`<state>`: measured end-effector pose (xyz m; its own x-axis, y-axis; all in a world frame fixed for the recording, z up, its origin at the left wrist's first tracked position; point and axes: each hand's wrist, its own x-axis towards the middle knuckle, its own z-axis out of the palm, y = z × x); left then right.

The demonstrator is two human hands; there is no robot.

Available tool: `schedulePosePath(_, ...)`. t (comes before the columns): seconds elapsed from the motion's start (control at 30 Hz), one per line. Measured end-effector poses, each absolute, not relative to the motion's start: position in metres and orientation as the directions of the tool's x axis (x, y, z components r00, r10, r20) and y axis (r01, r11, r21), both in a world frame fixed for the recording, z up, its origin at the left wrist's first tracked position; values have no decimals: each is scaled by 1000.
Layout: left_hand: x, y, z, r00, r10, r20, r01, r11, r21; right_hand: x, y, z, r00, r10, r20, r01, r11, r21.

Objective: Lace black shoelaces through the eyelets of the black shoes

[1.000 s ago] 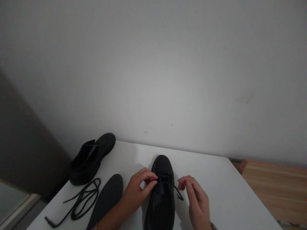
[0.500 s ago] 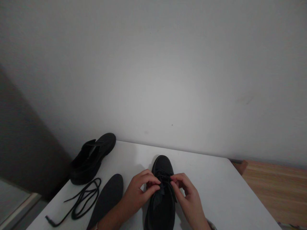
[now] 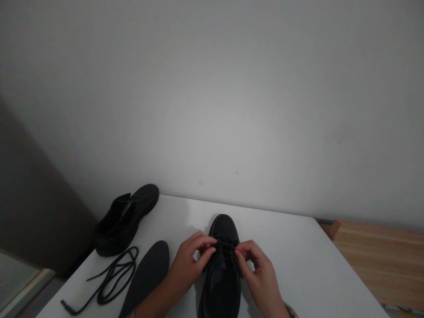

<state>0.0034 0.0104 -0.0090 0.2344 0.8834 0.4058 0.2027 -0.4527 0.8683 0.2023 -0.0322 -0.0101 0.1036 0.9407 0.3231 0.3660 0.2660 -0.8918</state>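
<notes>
- My shoe (image 3: 222, 267) stands on the white table (image 3: 291, 247) between my hands, toe toward the wall (image 3: 212, 110), with the lace (image 3: 226, 240) crossing its front.
- My left hand (image 3: 189, 261) curls at the near-left edge of the lacing, thumb and forefinger almost meeting; I can't tell whether they grip anything.
- My right hand (image 3: 261, 270) has thumb and forefinger drawn together at the opposite edge – too dark to tell what is between them.
- To work neatly, I should pinch the lace close to its holes, pull both sides evenly and keep the strands flat – tugging one side alone could skew the shoe.
- Compared with a second ago, my right hand has come in from beside the shoe to the lacing; the lace end sticking out there no longer shows clearly.
</notes>
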Motion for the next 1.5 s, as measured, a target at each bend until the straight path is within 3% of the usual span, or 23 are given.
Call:
schedulePosePath(0.43, 6, 8, -9, 265, 883, 388, 247, -451, 858, 203, -33, -23, 112, 933, 343, 301, 297, -906)
schedulePosePath(0.77, 6, 10, -14, 290, 854, 431, 149, -485, 862, 198, -38, -19, 146, 920, 363, 336, 299, -893)
schedulePosePath(1.1, 6, 10, -10, 317, 866, 387, 234, -466, 853, 199, -37, -16, 174, 910, 376, 343, 302, -890)
schedulePosePath(1.5, 5, 11, -19, 311, 836, 452, 176, -518, 837, 204, -35, -18, 162, 915, 369, 333, 302, -893)
